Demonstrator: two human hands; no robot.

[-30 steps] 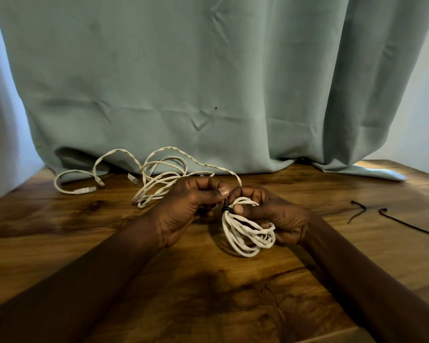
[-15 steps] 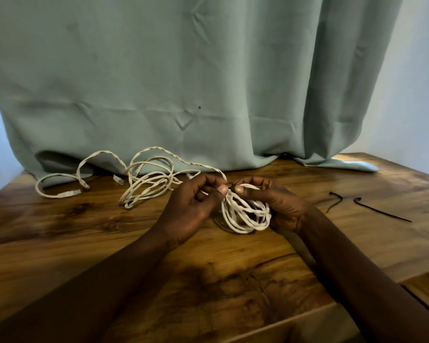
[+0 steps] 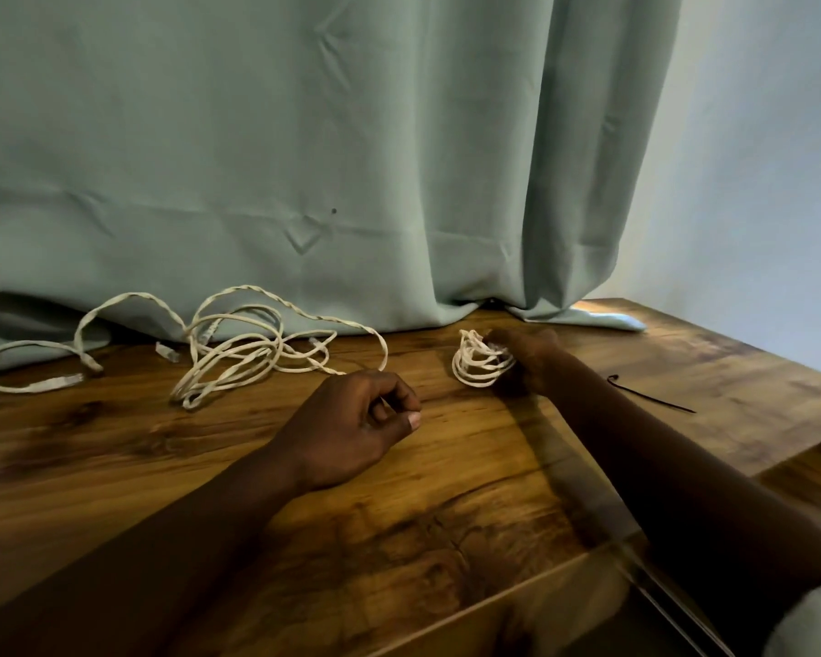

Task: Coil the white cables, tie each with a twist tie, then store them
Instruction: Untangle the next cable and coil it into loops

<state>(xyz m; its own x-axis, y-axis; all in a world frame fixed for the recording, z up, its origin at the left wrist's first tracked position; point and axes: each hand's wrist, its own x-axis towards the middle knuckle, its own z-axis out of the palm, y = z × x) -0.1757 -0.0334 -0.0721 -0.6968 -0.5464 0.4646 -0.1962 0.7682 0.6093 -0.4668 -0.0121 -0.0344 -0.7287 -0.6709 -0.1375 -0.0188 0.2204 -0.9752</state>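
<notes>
Reaching toward the back of the wooden worktop (image 3: 446, 467), a person's right hand (image 3: 527, 360) holds a small coiled white cable (image 3: 480, 365) low over the surface near the curtain (image 3: 304, 158), fingers closed around the far side of the bundle. Whether a tie already binds that coil cannot be made out from the head camera — the hand hides the spot where one would sit. The one view shows the job partly done, by the look of it: one cable is wound into a tight bundle, while a tangle of loose white cables (image 3: 238, 353) sprawls uncoiled at the left rear of the worktop, its ends trailing along the curtain hem. One black twist tie (image 3: 650, 395) lies to the right, well apart from the tangle. No box or drawer for storing is in sight. The left hand (image 3: 356, 429) rests near the middle of the worktop, forearm flat, fingers curled loosely inward with thumb against forefinger — gripping nothing visible. The right arm stretches forward and slightly right, wrist low. Coiling, tying and storing the tangle likely remain.
</notes>
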